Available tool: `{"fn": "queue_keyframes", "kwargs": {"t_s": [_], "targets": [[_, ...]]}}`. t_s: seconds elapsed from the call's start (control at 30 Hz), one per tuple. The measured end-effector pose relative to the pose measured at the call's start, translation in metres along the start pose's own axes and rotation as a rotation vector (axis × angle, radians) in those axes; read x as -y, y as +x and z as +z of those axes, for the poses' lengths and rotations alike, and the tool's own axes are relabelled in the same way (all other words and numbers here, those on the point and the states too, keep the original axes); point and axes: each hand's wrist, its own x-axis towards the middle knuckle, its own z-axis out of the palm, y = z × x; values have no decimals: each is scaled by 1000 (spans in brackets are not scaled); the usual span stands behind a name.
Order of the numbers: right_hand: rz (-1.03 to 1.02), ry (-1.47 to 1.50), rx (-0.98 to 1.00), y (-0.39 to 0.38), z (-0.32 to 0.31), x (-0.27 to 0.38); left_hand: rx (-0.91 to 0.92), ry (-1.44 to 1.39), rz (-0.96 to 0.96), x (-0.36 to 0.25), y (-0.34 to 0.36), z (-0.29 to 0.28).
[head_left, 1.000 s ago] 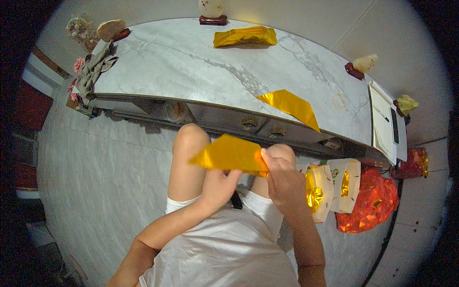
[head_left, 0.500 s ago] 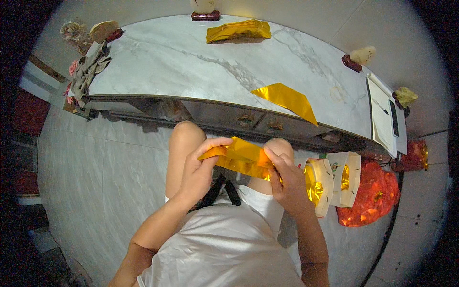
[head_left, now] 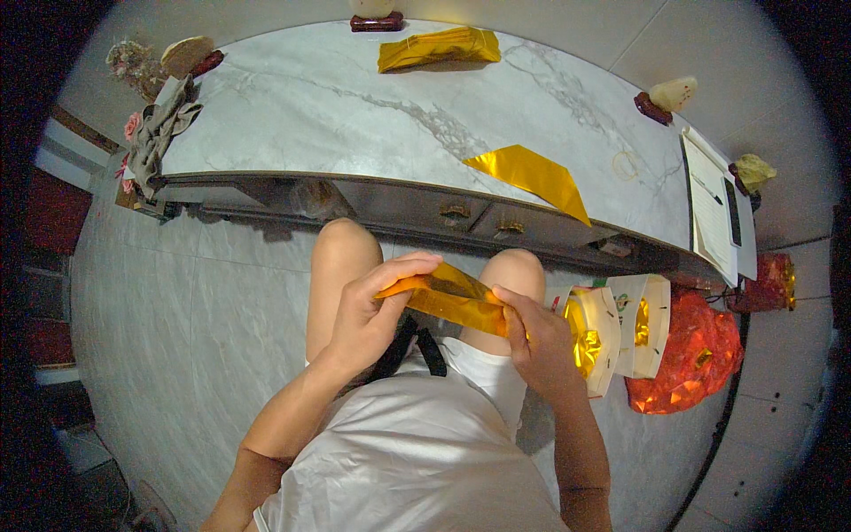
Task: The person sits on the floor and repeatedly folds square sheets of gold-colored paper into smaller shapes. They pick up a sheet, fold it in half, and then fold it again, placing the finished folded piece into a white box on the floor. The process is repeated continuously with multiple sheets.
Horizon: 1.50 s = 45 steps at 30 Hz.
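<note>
Between my two hands, above my lap, stretches a folded piece of shiny gold foil paper. My left hand pinches its left end, the thumb below and the fingers along the top. At the right end, my right hand grips it between thumb and fingers. A flat gold foil sheet with slanted ends lies on the near edge of the marble-patterned table. Farther back on that table rests a bundle of gold foil paper.
Two paper bags holding gold foil pieces stand right of my knees, beside a red plastic bag. A notebook with a pen and a dark phone lies at the table's right end. Grey cloth drapes the left end.
The foil between my hands has tilted, its upper face now darker and its near side smoother. Both hands stay on its ends and have shifted only slightly. The whole view has moved a little.
</note>
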Motion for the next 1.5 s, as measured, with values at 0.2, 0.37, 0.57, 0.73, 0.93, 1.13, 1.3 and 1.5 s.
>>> {"fn": "queue_keyframes", "kwargs": {"t_s": [0.2, 0.37, 0.57, 0.73, 0.93, 1.13, 1.3, 1.5], "targets": [[19, 2, -11, -1, 5, 1, -18, 228, -60, -12, -2, 2], [51, 12, 5, 0, 6, 8, -59, 321, -71, -8, -6, 6], [84, 39, 34, 1, 9, 9, -115, 342, -69, -1, -9, 12], [52, 44, -25, 3, 14, 6, -8, 386, -191, 0, -16, 13], [124, 29, 16, 5, 13, 6, 25, 332, -171, 3, -22, 17], [132, 67, -12, 7, 13, 6, 73, 289, -141, 8, -27, 18], [-31, 65, -143, 4, 23, -7, 68, 370, -86, 10, -23, 20], [57, 100, -125, -7, 11, -5, 172, 328, -126, 15, -21, 25]]}}
